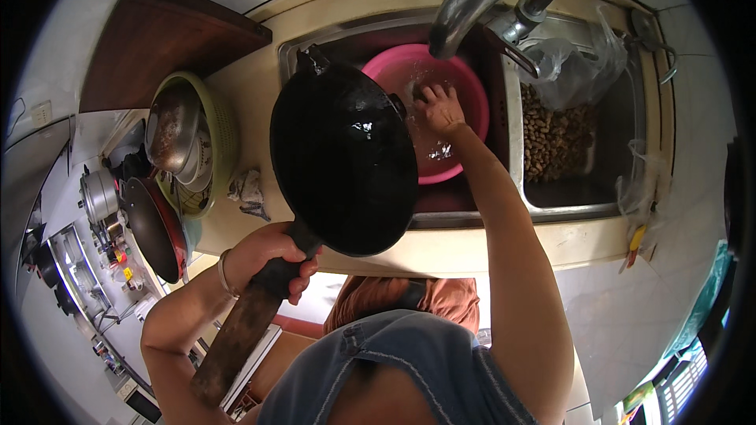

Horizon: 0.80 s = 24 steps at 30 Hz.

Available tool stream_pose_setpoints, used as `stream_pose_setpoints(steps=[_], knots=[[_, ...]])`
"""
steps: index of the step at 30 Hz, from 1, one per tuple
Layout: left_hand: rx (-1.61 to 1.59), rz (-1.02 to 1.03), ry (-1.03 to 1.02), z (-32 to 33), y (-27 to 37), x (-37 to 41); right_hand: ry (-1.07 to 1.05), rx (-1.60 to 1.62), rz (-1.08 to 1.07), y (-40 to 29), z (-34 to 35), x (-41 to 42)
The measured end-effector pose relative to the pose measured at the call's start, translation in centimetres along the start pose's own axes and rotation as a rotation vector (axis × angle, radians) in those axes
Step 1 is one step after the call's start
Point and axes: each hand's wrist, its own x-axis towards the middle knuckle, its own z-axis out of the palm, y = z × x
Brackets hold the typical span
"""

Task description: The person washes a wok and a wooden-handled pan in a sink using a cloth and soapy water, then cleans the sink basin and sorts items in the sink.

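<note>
My left hand [274,260] grips the handle [242,336] of a black wok [345,159] close to where it joins the bowl. The wok is tilted over the left side of the sink, its dark surface wet and shining. My right hand [440,107] is in a pink plastic basin [483,109] of cloudy water, fingers bent downward. Something dark lies at its fingertips; whether the fingers hold it I cannot tell. The basin sits in the left sink bowl [499,147], partly hidden behind the wok.
A curved metal faucet [472,0] overhangs the basin. Brown nut-like pieces [552,141] and a clear plastic bag [573,71] occupy the right sink bowl. On the left counter are a green basket [227,130] of cookware, a crumpled rag [249,192] and a red-sided pan [155,230].
</note>
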Motion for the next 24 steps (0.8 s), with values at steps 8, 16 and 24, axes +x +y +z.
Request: stream_pose_setpoints(steps=[8,16,24], knots=[[0.025,0.010,0.072,0.6,0.7,-1.3,-0.102,0.892,0.866,-5.7,-1.2,-0.5],[0.122,0.033,0.152,2.5,0.9,-2.7,-0.107,1.814,1.099,-11.8,2.1,0.3],[0.128,0.066,0.135,3.1,-0.8,-3.6,-0.097,2.459,1.078,-10.6,-2.7,2.8]])
